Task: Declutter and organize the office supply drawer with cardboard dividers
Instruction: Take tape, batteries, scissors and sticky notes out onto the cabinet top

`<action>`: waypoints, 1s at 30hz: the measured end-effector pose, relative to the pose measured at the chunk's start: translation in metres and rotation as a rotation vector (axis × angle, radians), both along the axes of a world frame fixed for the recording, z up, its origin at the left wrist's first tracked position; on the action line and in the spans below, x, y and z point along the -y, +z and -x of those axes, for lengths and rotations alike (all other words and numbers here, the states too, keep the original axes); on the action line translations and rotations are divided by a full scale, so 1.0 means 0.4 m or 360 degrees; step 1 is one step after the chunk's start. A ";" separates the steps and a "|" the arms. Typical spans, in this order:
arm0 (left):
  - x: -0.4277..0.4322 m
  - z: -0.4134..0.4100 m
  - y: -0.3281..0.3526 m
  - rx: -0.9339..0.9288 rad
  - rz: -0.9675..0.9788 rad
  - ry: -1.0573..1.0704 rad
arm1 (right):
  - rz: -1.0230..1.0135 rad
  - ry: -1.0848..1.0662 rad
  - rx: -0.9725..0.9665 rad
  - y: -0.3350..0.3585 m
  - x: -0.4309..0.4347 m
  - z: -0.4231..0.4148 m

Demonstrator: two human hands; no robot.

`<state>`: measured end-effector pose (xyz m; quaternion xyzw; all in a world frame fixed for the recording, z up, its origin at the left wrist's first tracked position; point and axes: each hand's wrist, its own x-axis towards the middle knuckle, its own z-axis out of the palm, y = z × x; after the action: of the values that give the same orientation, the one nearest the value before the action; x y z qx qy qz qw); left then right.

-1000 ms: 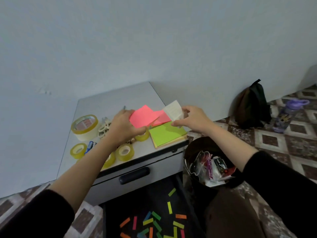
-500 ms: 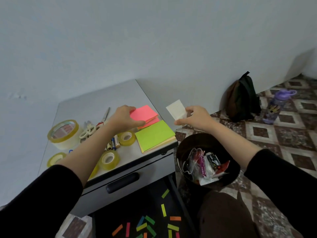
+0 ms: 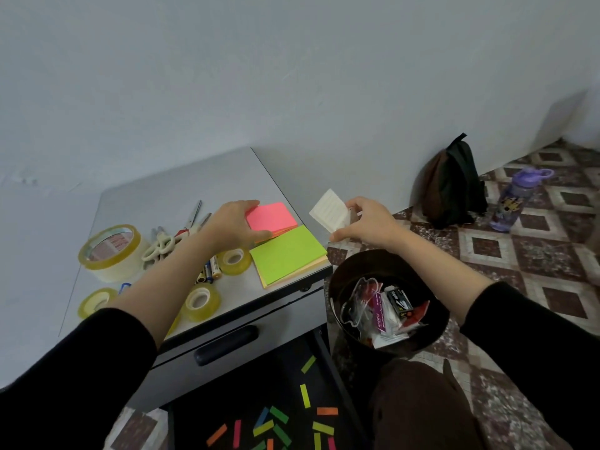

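Your left hand [image 3: 233, 225] lies on the pink note pad [image 3: 271, 216]. Its fingers curl over the far edge and its thumb sits at the near edge, so it grips the pad. The pad rests on the grey cabinet top [image 3: 181, 193]. Right by your thumb, on the side near you, a green note pad [image 3: 287, 253] lies flat. A small tape roll [image 3: 234, 260] sits under your wrist. The scissors [image 3: 162, 243] lie to the left of this hand, and the big tape roll [image 3: 110, 251] is farther left.

Your right hand [image 3: 367, 225] is in the air, past the cabinet's right edge. Its thumb and fingers pinch a white paper [image 3: 329, 211]. The paper sticks up and to the left from your fingertips. Just below this hand stands the black bin [image 3: 341, 280], with wrappers inside.

Low down between your two arms, the open drawer [image 3: 227, 414] shows a dark floor with little colour strips [image 3: 305, 394] scattered on it.

Far to the right of your right hand, a backpack [image 3: 451, 186] leans on the wall, with a purple bottle [image 3: 516, 199] beside it.
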<state>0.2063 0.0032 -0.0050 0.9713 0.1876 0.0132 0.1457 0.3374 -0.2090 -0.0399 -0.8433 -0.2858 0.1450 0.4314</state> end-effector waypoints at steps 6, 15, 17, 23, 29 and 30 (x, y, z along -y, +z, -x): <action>0.000 0.049 -0.006 0.0193 0.0050 0.0007 | 0.0060 0.0189 0.0034 0.043 -0.025 0.014; 0.033 0.260 -0.058 0.0699 0.0118 0.0061 | 0.0350 0.0557 0.0149 0.128 -0.139 0.051; 0.037 0.294 -0.066 0.0837 0.0129 0.0103 | 0.0425 0.0602 0.0154 0.141 -0.172 0.057; 0.038 0.369 -0.084 0.0893 0.0188 0.0149 | 0.0571 0.0672 0.0160 0.155 -0.236 0.061; 0.026 0.393 -0.080 0.0905 0.0280 0.0213 | 0.0647 0.0681 0.0177 0.150 -0.264 0.059; 0.026 0.392 -0.080 0.0910 0.0289 0.0214 | 0.0655 0.0687 0.0181 0.147 -0.267 0.058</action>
<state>0.0496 -0.0073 -0.0370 0.8966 0.2034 0.2787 0.2775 0.3142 -0.1023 0.0187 -0.8395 -0.4468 0.2409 0.1940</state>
